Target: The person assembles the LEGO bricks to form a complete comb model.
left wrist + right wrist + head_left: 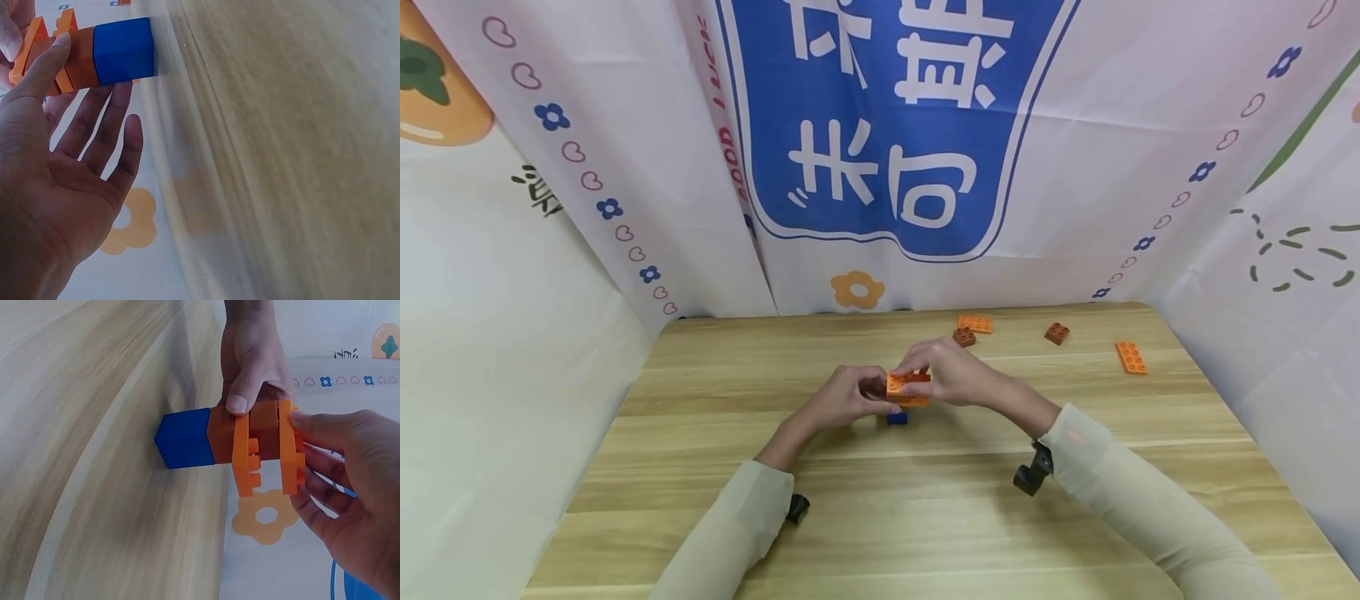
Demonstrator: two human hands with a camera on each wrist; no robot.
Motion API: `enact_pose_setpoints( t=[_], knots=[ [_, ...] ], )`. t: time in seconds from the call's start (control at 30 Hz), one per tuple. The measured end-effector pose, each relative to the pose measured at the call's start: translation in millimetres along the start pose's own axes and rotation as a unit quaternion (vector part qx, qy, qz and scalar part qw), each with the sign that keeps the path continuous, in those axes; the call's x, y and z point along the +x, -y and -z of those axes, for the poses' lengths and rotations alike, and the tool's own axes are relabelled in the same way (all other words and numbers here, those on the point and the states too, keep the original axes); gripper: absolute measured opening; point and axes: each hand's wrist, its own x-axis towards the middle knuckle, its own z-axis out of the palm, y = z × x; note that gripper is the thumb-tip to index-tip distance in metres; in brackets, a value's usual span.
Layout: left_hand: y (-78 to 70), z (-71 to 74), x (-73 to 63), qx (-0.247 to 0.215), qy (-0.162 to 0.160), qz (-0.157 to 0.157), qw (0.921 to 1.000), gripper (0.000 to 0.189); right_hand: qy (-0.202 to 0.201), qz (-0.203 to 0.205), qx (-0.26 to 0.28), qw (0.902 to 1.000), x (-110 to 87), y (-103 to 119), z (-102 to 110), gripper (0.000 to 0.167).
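Note:
Between the two hands a stack of toy building bricks stands on the wooden table. At its bottom is a blue block (183,439), then a brown brick (220,439), an orange plate (241,456), another brown brick (265,432) and a top orange plate (287,450). Both plates jut out to one side, studs showing. My left hand (850,395) holds the stack's middle from the left, its thumb on the brown and orange pieces. From the other side, my right hand (957,373) pinches the top orange plate, thumb at its edge.
Behind the right hand lie a loose orange plate (975,323) and a small brown brick (964,337). Farther right are one more brown brick (1057,333) and an orange plate (1131,357). A printed cloth (1060,208) hangs along the table's back edge.

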Motion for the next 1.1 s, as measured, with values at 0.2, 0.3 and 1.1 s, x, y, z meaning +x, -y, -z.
enact_pose_setpoints(
  t=[0.2,0.3,1.1],
  knots=[
    [0.6,-0.5,0.5,-0.002,0.001,0.003,1.0,0.017,0.004,0.007,-0.01,0.9999,2.5,1.5,1.0,0.025],
    [0.5,-0.9,0.9,-0.003,0.004,0.003,1.0,0.018,0.009,-0.001,-0.012,0.9999,2.9,1.5,1.2,0.025],
    [-1.0,0.3,1.0,0.0,0.009,-0.011,0.9999,0.023,0.014,-0.027,-0.001,0.9995,2.3,6.5,-0.6,0.023]
  ],
)
